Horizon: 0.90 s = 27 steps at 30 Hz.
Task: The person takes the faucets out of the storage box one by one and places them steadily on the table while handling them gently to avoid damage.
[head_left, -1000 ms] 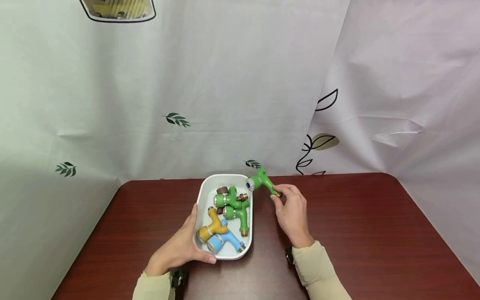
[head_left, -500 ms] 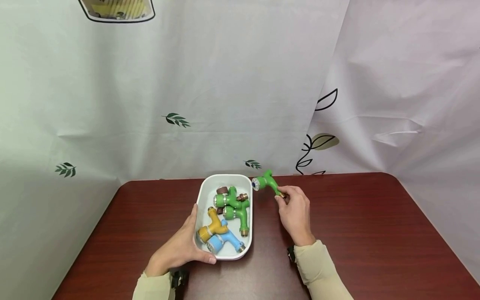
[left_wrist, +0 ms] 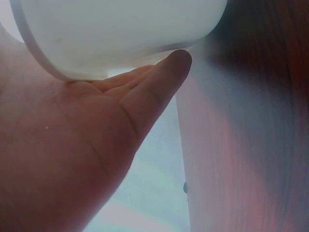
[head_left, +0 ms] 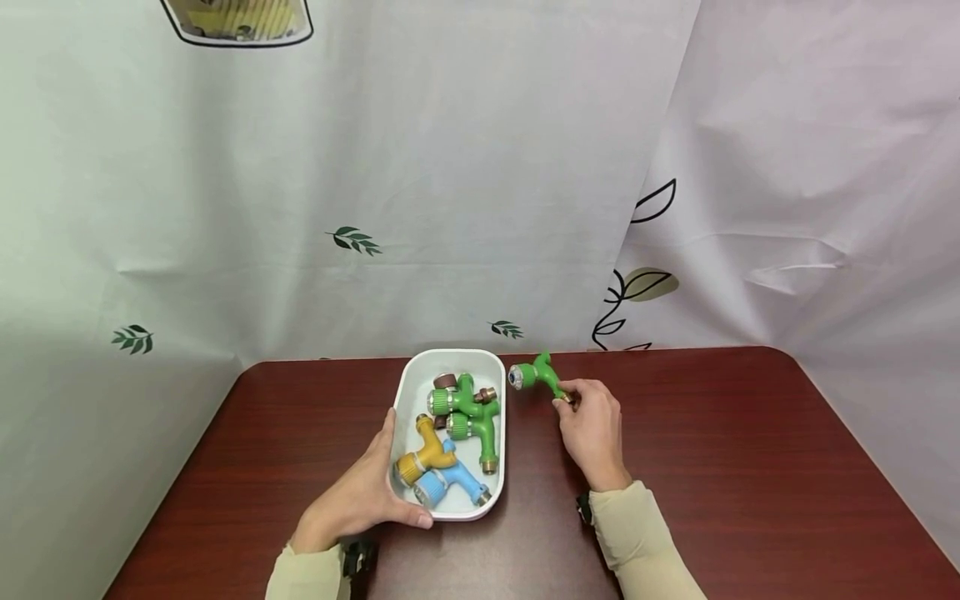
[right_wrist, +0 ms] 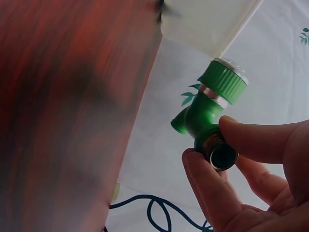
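A green tap (head_left: 543, 376) with a ribbed knob hangs just right of the white tray (head_left: 501, 482), pinched at its brass threaded end between thumb and fingers of my right hand (head_left: 592, 433). In the right wrist view, the tap's (right_wrist: 203, 113) open brass end faces the camera. My left hand (head_left: 360, 496) rests straight-fingered against the tray's left side, thumb along the front corner. Inside the tray lie two green taps (head_left: 457, 402), a yellow tap (head_left: 427, 454) and a light blue tap (head_left: 453, 483), besides small brown fittings (head_left: 445, 381).
The dark red wooden table (head_left: 735, 467) extends to both sides of the tray. Behind it hangs a pale curtain (head_left: 450, 167) printed with leaves, reaching the table's back edge.
My right hand has moved the green tap to the right, away from over the tray's rim, and slightly lower. The left hand and the tray keep their places.
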Available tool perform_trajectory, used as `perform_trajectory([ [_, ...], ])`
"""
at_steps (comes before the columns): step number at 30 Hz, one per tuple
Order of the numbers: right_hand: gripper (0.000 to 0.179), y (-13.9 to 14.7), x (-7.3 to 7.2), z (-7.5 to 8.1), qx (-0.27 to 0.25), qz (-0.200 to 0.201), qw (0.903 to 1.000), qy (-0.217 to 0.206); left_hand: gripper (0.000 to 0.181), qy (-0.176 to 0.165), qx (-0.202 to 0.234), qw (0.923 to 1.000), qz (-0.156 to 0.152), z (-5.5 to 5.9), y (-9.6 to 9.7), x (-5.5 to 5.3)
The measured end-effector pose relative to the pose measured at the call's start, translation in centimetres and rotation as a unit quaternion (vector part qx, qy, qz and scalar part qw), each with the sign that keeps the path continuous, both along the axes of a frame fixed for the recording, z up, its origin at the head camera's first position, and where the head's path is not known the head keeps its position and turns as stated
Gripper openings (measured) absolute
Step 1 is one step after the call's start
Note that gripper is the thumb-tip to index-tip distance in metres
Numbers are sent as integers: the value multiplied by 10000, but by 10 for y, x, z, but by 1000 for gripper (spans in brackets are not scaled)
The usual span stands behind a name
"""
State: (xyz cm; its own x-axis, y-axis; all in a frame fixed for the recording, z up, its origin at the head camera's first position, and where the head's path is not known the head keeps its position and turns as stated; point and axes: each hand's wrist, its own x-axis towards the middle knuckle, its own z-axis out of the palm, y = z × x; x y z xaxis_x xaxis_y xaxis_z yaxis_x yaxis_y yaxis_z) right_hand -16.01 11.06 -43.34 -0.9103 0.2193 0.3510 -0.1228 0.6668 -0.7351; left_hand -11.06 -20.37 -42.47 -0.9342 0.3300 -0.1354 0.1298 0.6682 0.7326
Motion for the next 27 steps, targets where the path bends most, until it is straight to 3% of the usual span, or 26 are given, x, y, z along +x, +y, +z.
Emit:
perform_trajectory([
  [27,21,3,-4,-11,127,57,9971,-754,156,32,-21,10000,4,-2,0,0],
])
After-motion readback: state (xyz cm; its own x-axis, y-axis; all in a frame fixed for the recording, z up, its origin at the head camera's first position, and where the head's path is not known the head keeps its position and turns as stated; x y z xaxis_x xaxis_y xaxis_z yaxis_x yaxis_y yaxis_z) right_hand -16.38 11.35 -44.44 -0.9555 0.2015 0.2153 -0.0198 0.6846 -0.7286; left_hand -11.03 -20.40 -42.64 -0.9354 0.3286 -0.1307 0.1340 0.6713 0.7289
